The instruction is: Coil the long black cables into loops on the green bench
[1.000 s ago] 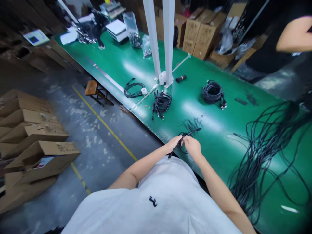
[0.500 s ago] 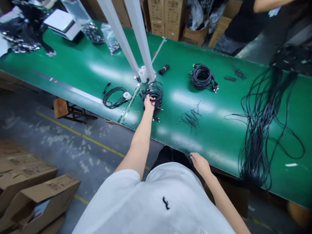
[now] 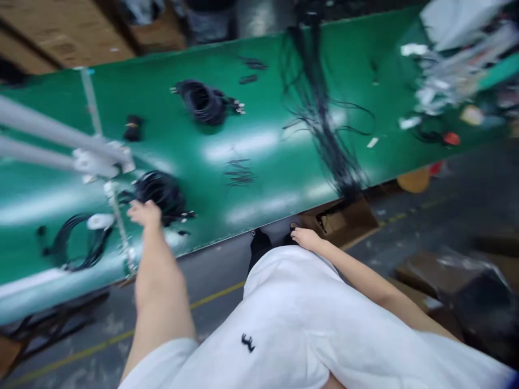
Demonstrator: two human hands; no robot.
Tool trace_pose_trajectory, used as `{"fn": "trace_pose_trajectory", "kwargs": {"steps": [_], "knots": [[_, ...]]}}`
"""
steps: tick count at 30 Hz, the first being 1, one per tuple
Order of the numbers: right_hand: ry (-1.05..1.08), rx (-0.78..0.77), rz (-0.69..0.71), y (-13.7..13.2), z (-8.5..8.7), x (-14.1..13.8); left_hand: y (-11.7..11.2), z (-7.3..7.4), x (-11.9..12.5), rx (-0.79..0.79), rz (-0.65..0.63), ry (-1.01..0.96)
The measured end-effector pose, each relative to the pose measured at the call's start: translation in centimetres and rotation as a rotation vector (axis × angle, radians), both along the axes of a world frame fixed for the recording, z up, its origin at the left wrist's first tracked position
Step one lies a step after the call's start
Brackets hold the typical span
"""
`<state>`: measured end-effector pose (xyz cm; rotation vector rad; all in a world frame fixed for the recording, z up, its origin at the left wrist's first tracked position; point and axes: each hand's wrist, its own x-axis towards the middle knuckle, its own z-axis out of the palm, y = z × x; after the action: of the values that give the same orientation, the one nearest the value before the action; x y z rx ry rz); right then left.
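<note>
My left hand (image 3: 145,213) is at the near left side of a thick coil of black cables (image 3: 162,193). Its fingers look apart, though motion blurs them, and I cannot tell whether they touch the coil. Metal plugs show at the coil's right end. My right hand (image 3: 305,237) hangs low in front of my body, just off the table's near edge. Its fingers are bent and pressed together; whatever may be between them is too small to make out. Left of the coil lies a looser loop of black cable (image 3: 73,243) with a white roll (image 3: 100,221) on it.
On the green table (image 3: 275,200) lie another cable coil (image 3: 203,102), thin black ties (image 3: 240,174), a small black bundle (image 3: 133,128) and a long heap of loose cables (image 3: 320,108). White posts (image 3: 52,129) rise at left. An open carton (image 3: 348,224) stands below the edge.
My view has swung to the right. My left hand, earlier on the cable coil, is now at its near left side with the fingers apart. The right hand has come away from the table edge.
</note>
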<state>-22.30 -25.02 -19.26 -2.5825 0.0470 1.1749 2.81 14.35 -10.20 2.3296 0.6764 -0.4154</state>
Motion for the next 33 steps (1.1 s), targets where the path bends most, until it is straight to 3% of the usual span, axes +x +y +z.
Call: {"fn": "trace_pose_trajectory", "kwargs": {"steps": [1, 3, 5, 6, 9, 11, 12, 14, 16, 18, 21, 24, 28, 31, 33], "knots": [[0.004, -0.020, -0.075, -1.7, -0.6, -0.2, 0.1, -0.1, -0.4, 0.081, 0.028, -0.038], [0.001, -0.104, -0.220, -6.0, -1.7, -0.7, 0.2, -1.8, -2.0, 0.266, 0.240, -0.220], [-0.020, -0.215, -0.338, -11.0, -2.6, -1.0, -0.8, -4.8, -5.3, 0.319, 0.371, -0.363], [-0.041, -0.267, -0.381, -13.5, -3.0, -0.9, -2.1, -6.6, -7.5, 0.270, 0.365, -0.390], [-0.138, -0.352, -0.427, -19.5, -4.1, 0.2, -9.2, -11.0, -15.2, 0.082, 0.244, -0.302], [-0.206, -0.337, -0.400, -21.9, -4.9, 1.2, -15.7, -12.7, -19.8, -0.055, 0.132, -0.213], [-0.232, -0.315, -0.378, -22.6, -5.2, 1.7, -19.0, -13.2, -21.7, -0.206, -0.017, -0.129], [-0.280, -0.270, -0.332, -23.3, -5.5, 2.5, -25.3, -13.5, -24.4, -0.369, -0.301, 0.025], [-0.336, -0.235, -0.296, -23.4, -5.6, 3.2, -30.6, -13.4, -26.0, -0.445, -0.462, 0.098], [-0.394, -0.214, -0.281, -23.4, -5.4, 3.9, -34.8, -13.1, -26.7, -0.484, -0.561, 0.121], [-0.442, -0.175, -0.285, -23.0, -5.0, 5.4, -39.3, -12.7, -27.0, -0.512, -0.677, 0.108], [-0.452, -0.103, -0.317, -22.8, -4.2, 6.6, -41.4, -12.3, -27.3, -0.518, -0.796, 0.103], [-0.430, 0.063, -0.406, -22.8, -2.3, 5.9, -41.3, -11.9, -28.4, -0.482, -0.857, 0.119], [-0.361, 0.235, -0.430, -21.3, 0.5, 3.4, -40.9, -11.7, -29.1, -0.452, -0.785, 0.062], [-0.313, 0.427, -0.434, -19.7, 3.6, 1.0, -41.5, -11.3, -29.4, -0.496, -0.773, -0.048]]}}
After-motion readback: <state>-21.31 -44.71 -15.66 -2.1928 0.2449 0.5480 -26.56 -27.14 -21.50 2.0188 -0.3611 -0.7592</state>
